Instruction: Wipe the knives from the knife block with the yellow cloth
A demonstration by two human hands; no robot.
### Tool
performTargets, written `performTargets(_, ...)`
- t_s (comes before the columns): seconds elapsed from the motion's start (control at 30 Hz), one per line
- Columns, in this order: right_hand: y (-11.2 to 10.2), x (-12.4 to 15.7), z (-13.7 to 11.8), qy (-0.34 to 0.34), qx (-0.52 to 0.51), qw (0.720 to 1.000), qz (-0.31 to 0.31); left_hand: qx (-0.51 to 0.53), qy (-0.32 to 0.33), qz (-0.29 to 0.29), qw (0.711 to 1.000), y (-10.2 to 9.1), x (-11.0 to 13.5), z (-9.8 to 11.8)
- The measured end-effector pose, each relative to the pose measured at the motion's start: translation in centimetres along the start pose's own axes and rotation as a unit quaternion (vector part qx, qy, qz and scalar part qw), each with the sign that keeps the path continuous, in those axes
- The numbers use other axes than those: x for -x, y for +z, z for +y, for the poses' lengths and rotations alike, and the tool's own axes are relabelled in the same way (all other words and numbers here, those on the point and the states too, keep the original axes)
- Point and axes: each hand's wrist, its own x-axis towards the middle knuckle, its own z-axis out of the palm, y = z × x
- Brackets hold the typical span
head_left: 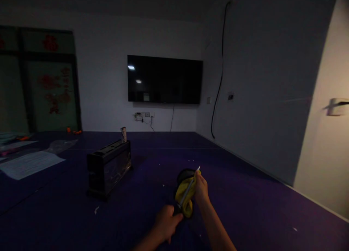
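My left hand (pixel 167 222) is closed round the dark handle of what looks like a screwdriver (pixel 186 192), whose grey metal shaft slants up to the right. My right hand (pixel 201 187) is closed on a yellow cloth (pixel 188 209) near the far end of the shaft. A small white tip (pixel 199 168) sticks out above the right fingers; whether it belongs to the tool is unclear. Behind the cloth shows a dark, rounded edge (pixel 185 174), too dim to name. Part of the cloth hangs down between my hands.
A black box-shaped appliance (pixel 109 169) stands on the purple floor (pixel 152 185) at left, a patterned cylinder (pixel 123 134) at its far end. Paper sheets (pixel 31 163) and clear plastic (pixel 61 145) lie farther left. A television (pixel 165 80) hangs ahead; a door (pixel 324 145) is at right.
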Motion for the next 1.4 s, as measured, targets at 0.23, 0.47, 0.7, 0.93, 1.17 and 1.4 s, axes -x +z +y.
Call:
performTargets(0.23, 1.5, 1.2, 0.1, 0.019, -0.004, 0.999, -0.046, 0.07, -0.011, -0.038, 0.997, -0.3, -0.5, -0.1)
performTargets(0.47, 2.9, 2.6, 1.2, 0.035, 0.019, 0.992, -0.116, 0.17, -0.021, -0.017, 0.985, -0.8, -0.1, 0.2)
performTargets(0.7, 3.9, 3.6, 2.4, 0.011, 0.101, 0.982, -0.158, 0.199, -0.028, 0.019, 0.979, -1.0, -0.4, 0.1)
performTargets(0.93, 4.6, 4.8, 2.6, 0.0, 0.132, 0.973, -0.189, 0.221, -0.016, 0.072, 0.972, -1.2, -0.5, 0.3)
performTargets(1.17, 4.9, 5.3, 3.0, 0.004, 0.145, 0.966, -0.213, 0.229, -0.003, 0.083, 0.97, -1.3, -0.4, 0.3)
performTargets(1.4, 4.7, 4.9, 3.1, 0.006, 0.134, 0.972, -0.191, 0.207, 0.005, 0.078, 0.975, -0.8, -0.8, 0.5)
